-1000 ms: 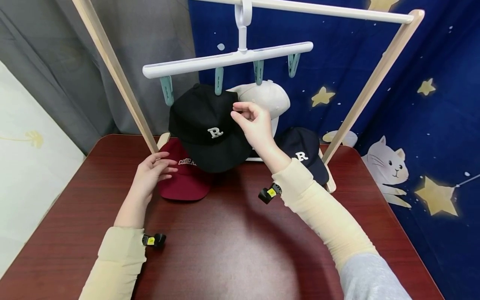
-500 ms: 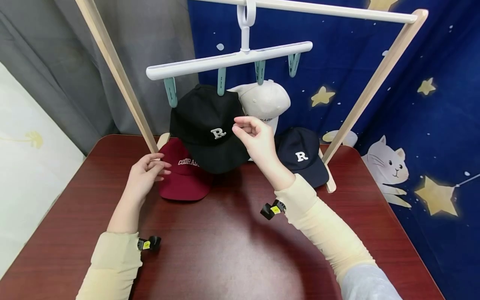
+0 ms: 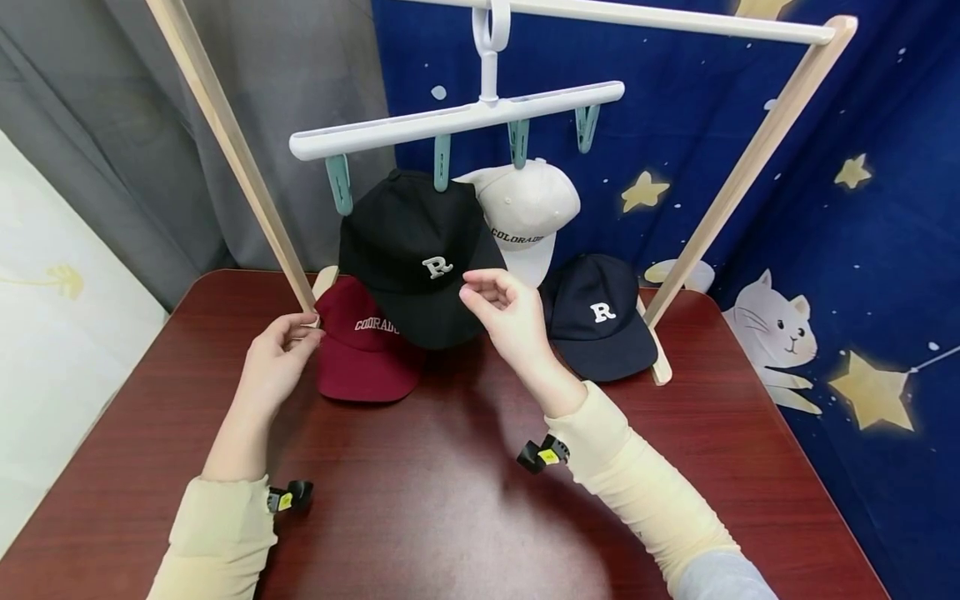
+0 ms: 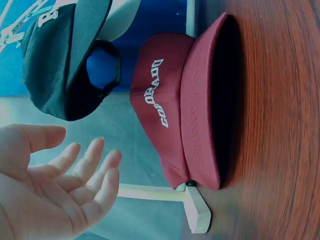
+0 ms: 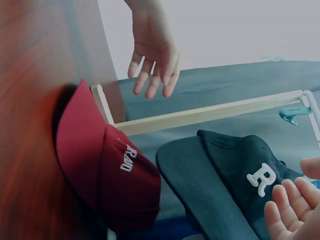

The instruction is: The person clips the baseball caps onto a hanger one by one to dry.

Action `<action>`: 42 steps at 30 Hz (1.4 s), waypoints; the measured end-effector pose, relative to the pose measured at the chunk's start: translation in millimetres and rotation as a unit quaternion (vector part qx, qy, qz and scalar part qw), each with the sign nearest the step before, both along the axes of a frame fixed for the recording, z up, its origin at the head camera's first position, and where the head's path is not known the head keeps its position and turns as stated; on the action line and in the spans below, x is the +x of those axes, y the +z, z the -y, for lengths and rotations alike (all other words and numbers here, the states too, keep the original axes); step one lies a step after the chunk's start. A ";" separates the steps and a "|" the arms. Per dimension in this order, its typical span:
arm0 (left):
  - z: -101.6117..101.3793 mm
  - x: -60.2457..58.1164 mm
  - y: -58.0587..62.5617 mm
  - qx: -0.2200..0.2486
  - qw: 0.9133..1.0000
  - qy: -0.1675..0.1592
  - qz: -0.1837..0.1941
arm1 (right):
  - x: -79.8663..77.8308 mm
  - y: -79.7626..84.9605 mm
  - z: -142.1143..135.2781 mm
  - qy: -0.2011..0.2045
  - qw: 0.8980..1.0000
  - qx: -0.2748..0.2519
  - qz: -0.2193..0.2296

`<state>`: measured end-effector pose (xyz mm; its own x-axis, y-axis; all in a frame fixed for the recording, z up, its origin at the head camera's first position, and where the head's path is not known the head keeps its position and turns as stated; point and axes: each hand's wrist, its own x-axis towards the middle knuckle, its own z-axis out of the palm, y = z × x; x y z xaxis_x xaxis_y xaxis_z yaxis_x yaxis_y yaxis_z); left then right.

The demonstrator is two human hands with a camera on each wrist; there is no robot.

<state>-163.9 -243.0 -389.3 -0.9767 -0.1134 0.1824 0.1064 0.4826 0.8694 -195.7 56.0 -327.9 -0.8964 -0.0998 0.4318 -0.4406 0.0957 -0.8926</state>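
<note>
A black cap [image 3: 412, 233] with a white R hangs from a teal clip [image 3: 442, 163] on the white hanger [image 3: 390, 129]. My right hand [image 3: 513, 321] is in front of its brim, fingers loosely bent and nothing in them. Low at the left, a burgundy cap [image 3: 367, 350] lettered COLORADO rests on the table, partly covered by the black one in the head view. Nearest to it is my left hand [image 3: 279, 357], empty; the left wrist view shows its fingers [image 4: 95, 165] spread apart and relaxed, away from the cap.
Behind the black cap hangs a white cap [image 3: 534, 200] under another clip [image 3: 518, 143]. A navy cap [image 3: 600, 321] sits on the table [image 3: 465, 492] by the right wooden post [image 3: 750, 171]. The left post [image 3: 232, 150] rises beside the burgundy cap. Two outer clips hold nothing.
My right hand has come down from beside the black cap's crown to its brim. My left hand has drawn slightly left, away from the burgundy cap. The hanger has swung slightly right.
</note>
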 end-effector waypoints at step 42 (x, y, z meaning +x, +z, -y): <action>18.5 10.4 -25.2 0.035 0.994 0.018 0.105 | 48.9 -102.5 51.1 -0.021 0.947 -0.130 0.293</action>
<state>-153.5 -261.5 -414.5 -0.9875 -0.1540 -0.0340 -0.0967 0.4205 0.9022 -146.8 4.9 -430.4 -0.9906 -0.0178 -0.1358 0.1369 -0.1550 -0.9784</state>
